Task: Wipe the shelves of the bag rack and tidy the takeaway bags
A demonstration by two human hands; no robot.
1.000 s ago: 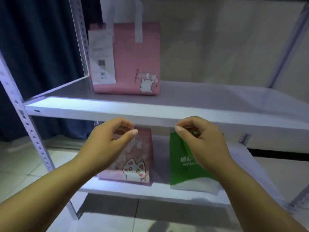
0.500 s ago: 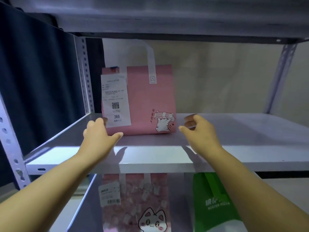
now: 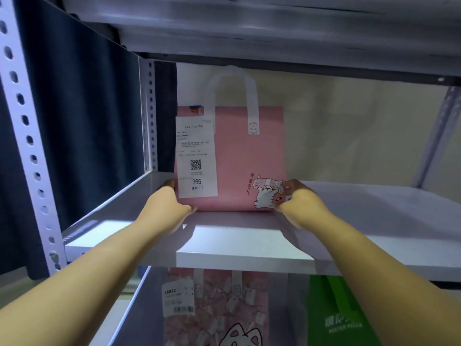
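A pink takeaway bag [image 3: 234, 158] with white handles, a cat print and a white receipt marked 366 stands upright at the back left of the middle shelf [image 3: 374, 221]. My left hand [image 3: 167, 203] grips its lower left corner, thumb along the front bottom edge. My right hand [image 3: 296, 198] grips its lower right corner, fingers curled round the edge. On the shelf below stand a pink patterned cat bag [image 3: 219, 308] with a label and a green bag [image 3: 341, 313].
The white metal rack has perforated uprights [image 3: 27, 136] at the left and another upright [image 3: 436, 136] at the right. An upper shelf [image 3: 274, 28] hangs close overhead. A dark blue curtain [image 3: 82, 121] hangs left of the rack. A beige wall lies behind.
Both hands left the bags on the lower shelf, rose to the middle shelf and closed on the lower corners of the pink bag. The view tilted upward.
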